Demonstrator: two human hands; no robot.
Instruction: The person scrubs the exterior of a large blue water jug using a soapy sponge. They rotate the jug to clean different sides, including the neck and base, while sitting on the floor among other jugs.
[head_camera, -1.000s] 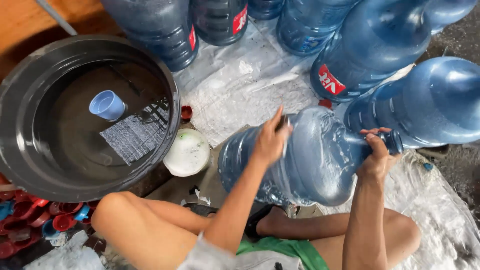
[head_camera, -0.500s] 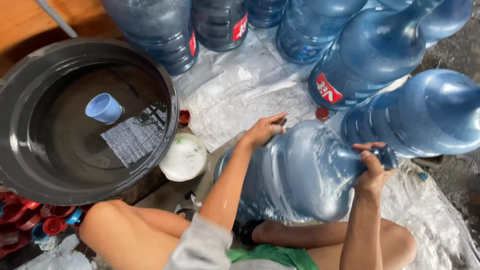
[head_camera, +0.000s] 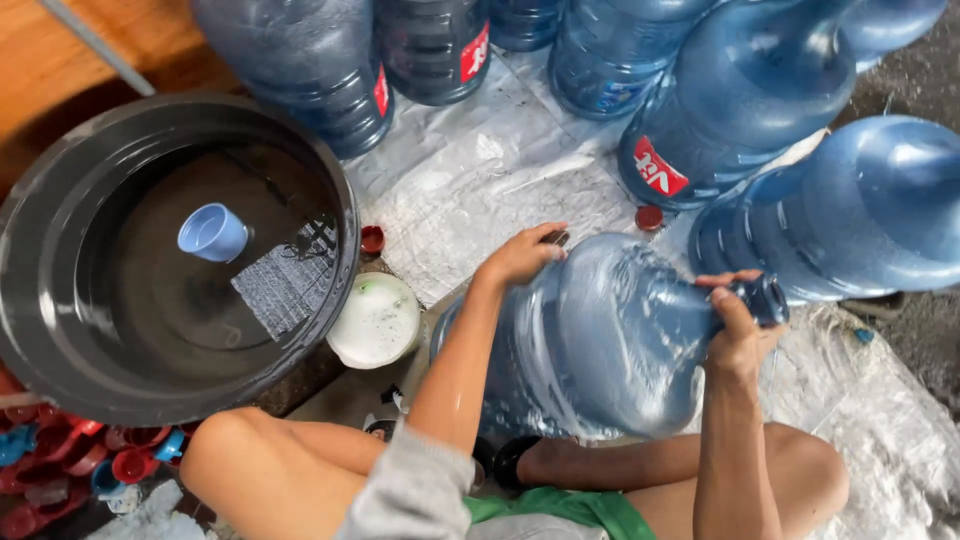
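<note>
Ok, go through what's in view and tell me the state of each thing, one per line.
Held jug: on its side, uncapped as far as shows.
Left hand: flat on the jug's body.
Right hand: grip closed around the neck.
Basin: holds water.
Blue cup: tipped, floating in the basin.
White bowl: upright, soapy.
</note>
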